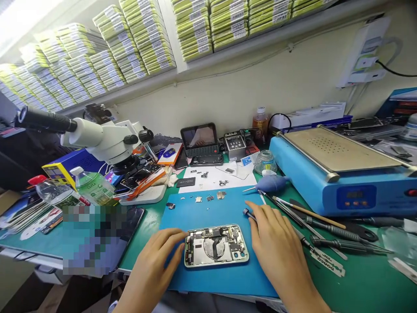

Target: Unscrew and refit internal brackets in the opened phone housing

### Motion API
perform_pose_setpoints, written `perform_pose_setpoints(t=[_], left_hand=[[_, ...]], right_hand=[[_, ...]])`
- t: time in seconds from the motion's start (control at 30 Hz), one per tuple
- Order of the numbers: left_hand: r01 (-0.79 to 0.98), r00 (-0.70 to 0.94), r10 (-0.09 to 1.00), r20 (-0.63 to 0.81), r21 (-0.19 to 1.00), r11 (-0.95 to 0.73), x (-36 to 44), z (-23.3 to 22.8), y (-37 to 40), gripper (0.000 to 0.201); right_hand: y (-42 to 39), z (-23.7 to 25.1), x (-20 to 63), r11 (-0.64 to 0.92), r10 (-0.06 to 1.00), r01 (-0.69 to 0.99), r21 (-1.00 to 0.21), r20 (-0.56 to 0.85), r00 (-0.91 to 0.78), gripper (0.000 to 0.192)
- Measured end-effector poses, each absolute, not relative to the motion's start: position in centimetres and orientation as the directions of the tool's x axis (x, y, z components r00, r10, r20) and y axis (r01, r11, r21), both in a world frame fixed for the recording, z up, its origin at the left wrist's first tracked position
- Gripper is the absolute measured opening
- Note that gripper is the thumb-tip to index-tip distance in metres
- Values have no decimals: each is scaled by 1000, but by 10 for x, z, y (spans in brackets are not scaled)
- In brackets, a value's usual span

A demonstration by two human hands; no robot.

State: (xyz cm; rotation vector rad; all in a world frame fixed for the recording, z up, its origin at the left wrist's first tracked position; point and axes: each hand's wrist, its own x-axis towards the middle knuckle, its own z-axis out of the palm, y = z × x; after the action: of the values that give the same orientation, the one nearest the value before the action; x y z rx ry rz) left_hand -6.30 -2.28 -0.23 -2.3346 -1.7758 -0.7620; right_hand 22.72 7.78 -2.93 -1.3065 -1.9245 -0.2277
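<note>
An opened smartphone [215, 247] lies sideways on the blue mat [195, 280], its inner boards, flex cable and round coil showing. My left hand [159, 254] rests at the phone's left end, with finger and thumb closed against its edge. To the right of the phone, my right hand [273, 241] is closed around a slim tool that looks like a screwdriver [248, 212]; only its dark end shows past the fingers. Small phone parts, including a metal bracket [221, 195] and a dark camera-like piece [170, 205], lie on the mat above the phone.
A white sheet [241, 178] with a battery [186, 182] and small parts lies behind the mat. A blue air blower [272, 183], tweezers, screwdrivers and a razor blade [327, 261] lie at right, below a blue heating plate [302, 182]. A microscope [104, 139] stands left.
</note>
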Motion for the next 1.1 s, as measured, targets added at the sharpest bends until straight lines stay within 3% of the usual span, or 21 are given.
perform_pose_setpoints(t=[0.13, 0.23, 0.37, 0.47, 0.57, 0.67, 0.87, 0.93, 1.03, 1.1], left_hand=[[919, 177, 882, 437, 247, -307, -66, -14, -29, 25], [910, 161, 889, 428, 284, -302, -69, -20, -31, 27], [903, 236, 866, 440, 231, -363, -73, -23, -30, 31], [915, 241, 851, 467, 184, -360, -64, -22, -27, 33], [921, 274, 820, 502, 108, -374, -40, -15, -18, 45], [909, 262, 794, 548, 137, -395, -17, -12, -7, 58], [876, 386, 800, 460, 91, -475, -22, -24, 1, 54], [861, 440, 774, 455, 32, -508, -29, -30, 2, 58], [857, 457, 736, 500, -26, -515, -30, -39, 3, 62], [871, 420, 740, 525, -4, -491, -26, -46, 3, 58]], right_hand=[[75, -23, 226, 504, 672, 827, -249, 714, -195, 30], [69, -11, 226, 634, 601, 735, -240, 751, -273, 28], [59, 3, 226, 842, 447, 505, -189, 768, -459, 27], [53, 4, 225, 857, 451, 463, -227, 767, -457, 27], [50, 0, 226, 786, 553, 524, -327, 751, -360, 24], [47, -2, 228, 670, 677, 597, -441, 692, -249, 21], [45, 0, 215, 428, 841, 561, -708, 539, 38, 20], [45, 2, 206, 318, 853, 514, -797, 477, 212, 15], [49, 4, 215, 242, 754, 383, -891, 421, 504, 10], [53, 3, 246, 268, 716, 377, -887, 445, 538, 22]])
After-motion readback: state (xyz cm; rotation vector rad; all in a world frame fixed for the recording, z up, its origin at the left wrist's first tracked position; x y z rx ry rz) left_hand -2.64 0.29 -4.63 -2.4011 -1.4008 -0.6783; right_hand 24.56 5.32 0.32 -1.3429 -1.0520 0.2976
